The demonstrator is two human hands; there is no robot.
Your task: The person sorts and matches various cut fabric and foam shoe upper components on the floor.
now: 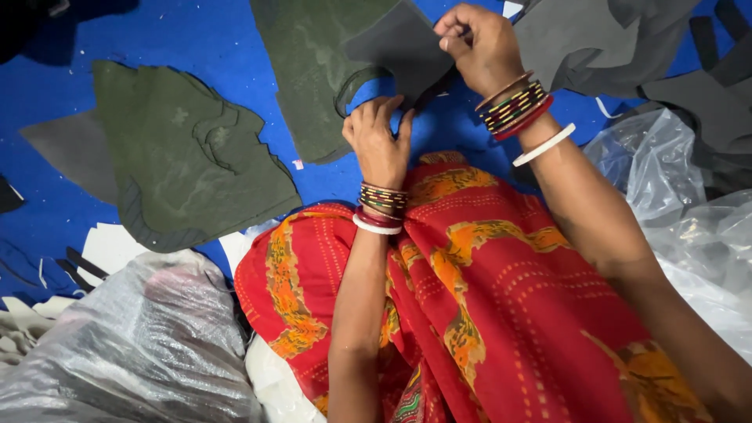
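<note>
My left hand (379, 139) pinches the lower edge of a dark grey cut fabric piece (401, 45), just above my red and orange draped lap (501, 313). My right hand (479, 45) grips the same piece at its upper right edge, fingers closed on it. The piece is held up between both hands, over an olive-green fabric sheet (309, 70) lying on the blue floor covering (196, 35). Both wrists wear stacks of coloured bangles.
A stack of olive-green cut pieces (188, 157) lies to the left. Grey cut pieces (595, 39) are spread at the top right. Clear plastic bags sit at the lower left (133, 345) and right (689, 204). White scraps (110, 247) lie by the left bag.
</note>
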